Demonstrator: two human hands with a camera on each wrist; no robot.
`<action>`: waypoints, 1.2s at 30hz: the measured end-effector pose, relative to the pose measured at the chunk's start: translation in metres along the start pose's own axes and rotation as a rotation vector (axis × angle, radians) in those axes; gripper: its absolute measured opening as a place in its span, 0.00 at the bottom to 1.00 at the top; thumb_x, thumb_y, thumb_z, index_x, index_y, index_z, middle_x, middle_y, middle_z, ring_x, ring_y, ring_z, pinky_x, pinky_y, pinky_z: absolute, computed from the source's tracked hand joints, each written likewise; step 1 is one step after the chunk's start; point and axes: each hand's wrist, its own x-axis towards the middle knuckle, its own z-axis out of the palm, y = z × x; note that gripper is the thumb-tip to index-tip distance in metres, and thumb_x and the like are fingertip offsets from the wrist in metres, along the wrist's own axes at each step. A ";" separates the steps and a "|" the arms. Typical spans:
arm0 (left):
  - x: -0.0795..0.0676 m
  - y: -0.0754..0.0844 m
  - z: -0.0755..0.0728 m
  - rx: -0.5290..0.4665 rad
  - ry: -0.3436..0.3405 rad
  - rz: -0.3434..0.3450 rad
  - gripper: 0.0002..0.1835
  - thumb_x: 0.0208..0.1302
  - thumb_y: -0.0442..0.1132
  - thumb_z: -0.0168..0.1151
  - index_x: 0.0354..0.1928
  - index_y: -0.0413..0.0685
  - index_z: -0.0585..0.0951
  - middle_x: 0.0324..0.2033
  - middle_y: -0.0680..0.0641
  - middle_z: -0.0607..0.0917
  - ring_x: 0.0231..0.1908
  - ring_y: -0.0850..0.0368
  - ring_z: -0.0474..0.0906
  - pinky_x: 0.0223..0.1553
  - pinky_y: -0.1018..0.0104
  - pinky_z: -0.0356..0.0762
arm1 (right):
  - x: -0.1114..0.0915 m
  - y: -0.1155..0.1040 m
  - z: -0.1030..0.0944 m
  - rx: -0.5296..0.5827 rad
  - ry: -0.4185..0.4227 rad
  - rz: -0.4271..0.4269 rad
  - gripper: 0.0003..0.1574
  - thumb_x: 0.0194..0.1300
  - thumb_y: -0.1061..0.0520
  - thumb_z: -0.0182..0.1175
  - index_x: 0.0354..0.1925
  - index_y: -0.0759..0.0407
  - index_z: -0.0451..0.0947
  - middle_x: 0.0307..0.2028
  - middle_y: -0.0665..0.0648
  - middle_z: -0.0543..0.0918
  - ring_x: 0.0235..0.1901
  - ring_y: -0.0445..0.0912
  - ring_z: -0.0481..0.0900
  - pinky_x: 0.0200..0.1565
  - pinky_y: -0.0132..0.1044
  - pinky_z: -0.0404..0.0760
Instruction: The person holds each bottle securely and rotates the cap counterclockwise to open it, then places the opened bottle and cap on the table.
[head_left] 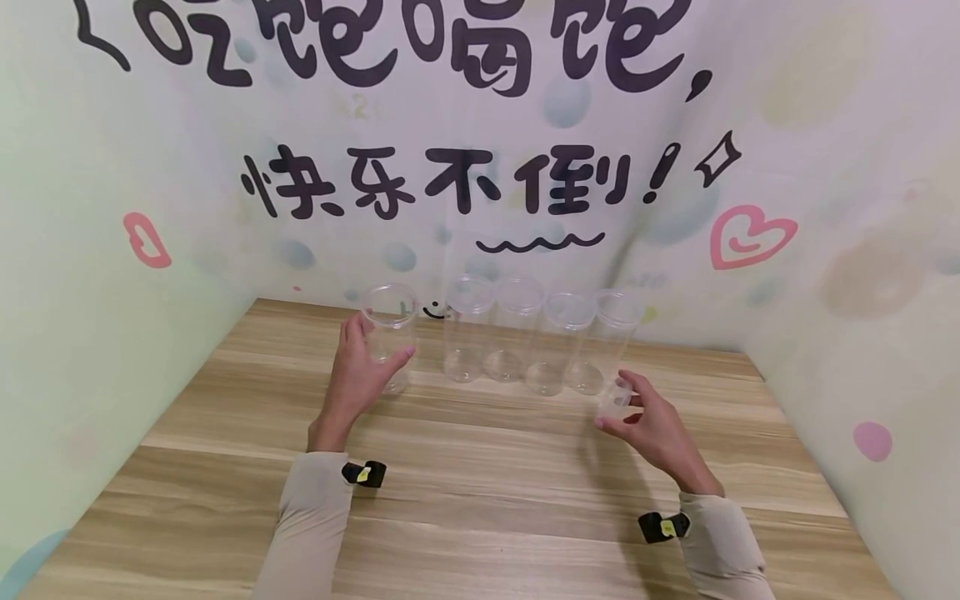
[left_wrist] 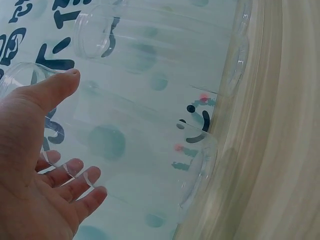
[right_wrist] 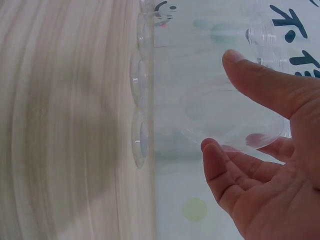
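Observation:
My left hand [head_left: 358, 367] is around a tall clear plastic jar [head_left: 392, 333] standing upright at the left, thumb in front and fingers behind. In the left wrist view, the fingertips lie along the wall of this jar [left_wrist: 135, 150]. Over on the right, my right hand [head_left: 656, 421] holds a clear round lid-like piece [head_left: 615, 400] between thumb and fingers. Its curved edge shows across the fingers in the right wrist view, where the right hand [right_wrist: 265, 145] curves around the piece [right_wrist: 235, 120]; I cannot tell its exact kind.
More tall clear jars stand in a row near the back wall: one [head_left: 468, 333], another [head_left: 517, 333], a third [head_left: 567, 342] and a rightmost one [head_left: 613, 337]. They stand on a wood-grain table [head_left: 480, 500]. A printed wall [head_left: 480, 125] rises behind the table.

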 end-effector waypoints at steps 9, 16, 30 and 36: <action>0.000 -0.003 0.001 0.009 -0.012 -0.017 0.52 0.57 0.54 0.72 0.73 0.40 0.53 0.66 0.36 0.64 0.66 0.36 0.64 0.64 0.37 0.65 | 0.000 0.012 0.002 -0.009 0.031 0.020 0.52 0.57 0.51 0.74 0.70 0.66 0.58 0.61 0.72 0.73 0.54 0.65 0.78 0.45 0.50 0.83; 0.001 -0.003 0.001 0.011 -0.019 -0.032 0.52 0.58 0.56 0.71 0.73 0.40 0.53 0.67 0.36 0.63 0.67 0.35 0.64 0.64 0.37 0.64 | 0.000 0.021 0.005 -0.037 0.039 0.034 0.51 0.57 0.51 0.73 0.69 0.68 0.59 0.64 0.72 0.71 0.58 0.67 0.74 0.51 0.57 0.78; 0.000 -0.005 0.002 0.014 -0.015 -0.026 0.52 0.58 0.55 0.71 0.74 0.41 0.53 0.66 0.36 0.64 0.67 0.36 0.64 0.65 0.37 0.64 | 0.003 0.037 0.008 -0.036 0.010 0.079 0.53 0.57 0.50 0.73 0.70 0.68 0.57 0.65 0.72 0.69 0.61 0.67 0.71 0.55 0.59 0.75; 0.000 -0.006 0.002 0.002 -0.013 -0.029 0.51 0.58 0.54 0.72 0.74 0.41 0.53 0.66 0.36 0.64 0.67 0.37 0.64 0.65 0.37 0.63 | 0.004 0.041 0.010 -0.034 0.011 0.076 0.53 0.57 0.50 0.74 0.69 0.69 0.58 0.65 0.72 0.70 0.60 0.67 0.73 0.54 0.58 0.76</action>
